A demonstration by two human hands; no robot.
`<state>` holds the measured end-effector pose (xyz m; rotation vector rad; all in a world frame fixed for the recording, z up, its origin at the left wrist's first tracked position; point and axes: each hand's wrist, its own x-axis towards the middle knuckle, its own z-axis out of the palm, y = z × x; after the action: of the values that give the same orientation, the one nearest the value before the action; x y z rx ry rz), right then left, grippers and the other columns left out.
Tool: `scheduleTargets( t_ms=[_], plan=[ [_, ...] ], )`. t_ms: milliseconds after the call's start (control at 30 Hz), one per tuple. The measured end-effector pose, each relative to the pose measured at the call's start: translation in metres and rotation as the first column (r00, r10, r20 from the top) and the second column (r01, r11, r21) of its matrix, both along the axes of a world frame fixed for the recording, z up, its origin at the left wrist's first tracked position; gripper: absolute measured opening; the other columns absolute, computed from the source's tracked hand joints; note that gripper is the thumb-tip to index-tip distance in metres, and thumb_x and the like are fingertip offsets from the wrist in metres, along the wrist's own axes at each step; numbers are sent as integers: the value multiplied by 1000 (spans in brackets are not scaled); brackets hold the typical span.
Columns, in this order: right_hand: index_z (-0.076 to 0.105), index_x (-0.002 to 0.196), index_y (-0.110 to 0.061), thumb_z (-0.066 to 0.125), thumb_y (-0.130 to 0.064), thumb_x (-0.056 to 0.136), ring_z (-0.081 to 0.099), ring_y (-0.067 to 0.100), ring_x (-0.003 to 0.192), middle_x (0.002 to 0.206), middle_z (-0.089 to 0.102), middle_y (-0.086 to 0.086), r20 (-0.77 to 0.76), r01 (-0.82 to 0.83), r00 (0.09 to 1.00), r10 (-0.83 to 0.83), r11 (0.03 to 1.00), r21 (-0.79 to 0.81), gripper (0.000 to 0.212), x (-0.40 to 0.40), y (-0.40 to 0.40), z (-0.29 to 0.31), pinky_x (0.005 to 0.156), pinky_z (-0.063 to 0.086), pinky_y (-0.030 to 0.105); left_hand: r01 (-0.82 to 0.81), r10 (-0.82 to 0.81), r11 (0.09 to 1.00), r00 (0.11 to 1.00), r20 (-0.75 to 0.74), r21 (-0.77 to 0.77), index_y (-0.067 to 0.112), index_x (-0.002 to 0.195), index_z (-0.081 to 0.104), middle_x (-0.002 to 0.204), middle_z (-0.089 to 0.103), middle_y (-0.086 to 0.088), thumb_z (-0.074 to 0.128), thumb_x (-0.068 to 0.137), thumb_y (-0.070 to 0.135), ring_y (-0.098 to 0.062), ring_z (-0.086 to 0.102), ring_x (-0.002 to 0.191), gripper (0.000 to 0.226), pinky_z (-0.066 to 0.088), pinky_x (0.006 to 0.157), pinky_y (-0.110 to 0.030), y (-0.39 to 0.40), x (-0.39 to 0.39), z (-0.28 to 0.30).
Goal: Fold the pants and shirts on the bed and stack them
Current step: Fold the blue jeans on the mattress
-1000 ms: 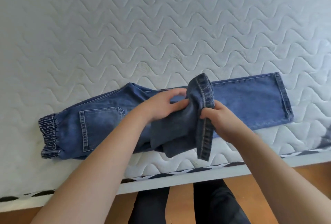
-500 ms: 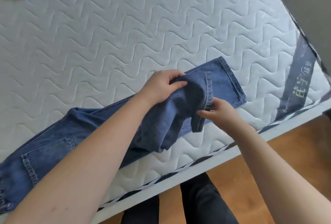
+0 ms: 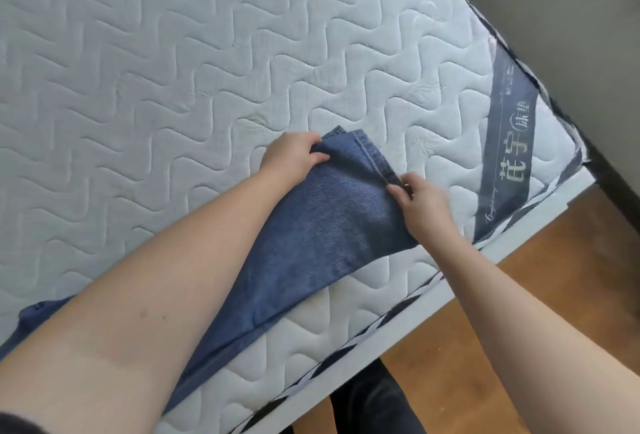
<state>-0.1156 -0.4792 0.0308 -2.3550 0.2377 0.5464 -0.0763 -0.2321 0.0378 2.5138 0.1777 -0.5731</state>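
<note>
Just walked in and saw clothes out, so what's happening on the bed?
A person is folding a pair of blue jeans on the bare quilted mattress. The left hand grips the far corner of the leg hem, and the right hand pinches the near corner. One leg lies on top of the other, hems roughly matched. No stack is in view.

Bed (image 3: 173,87) with a white quilted mattress, wave-stitched, bearing a dark printed band (image 3: 512,156) near its corner. Blue jeans (image 3: 322,239) lie flat along its near edge.
</note>
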Motion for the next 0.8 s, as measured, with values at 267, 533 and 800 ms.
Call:
scheduleTargets(
  t_ms=[267, 533, 800],
  plan=[
    [58, 105, -27, 71, -25, 87, 62, 19, 83, 86, 64, -7, -225, -30, 974, 26, 999, -14, 22, 4, -3, -39, 66, 40, 29, -181, 157, 967, 978, -140, -181, 16, 107, 63, 99, 65, 2, 69, 90, 35, -21, 61, 96, 26, 40, 76, -26, -22, 23, -48],
    [54, 119, -19, 73, -41, 84, 49, 28, 110, 118, 51, 6, -116, -78, 992, 48, 960, -270, 46, -3, -2, -43, 90, 39, 38, -281, 283, 954, 959, -6, 101, 24, 109, 61, 120, 55, -6, 68, 90, 35, -29, 50, 118, 23, 43, 96, -40, -21, 36, -58],
    [49, 92, -20, 72, -47, 84, 52, 20, 76, 77, 54, -6, -279, -94, 958, 61, 990, -105, 36, 10, -11, -38, 55, 31, 32, -134, 133, 991, 980, -148, -1, 14, 108, 56, 111, 65, -9, 67, 91, 27, -29, 58, 101, 24, 43, 83, -32, -30, 49, -53]
  ],
)
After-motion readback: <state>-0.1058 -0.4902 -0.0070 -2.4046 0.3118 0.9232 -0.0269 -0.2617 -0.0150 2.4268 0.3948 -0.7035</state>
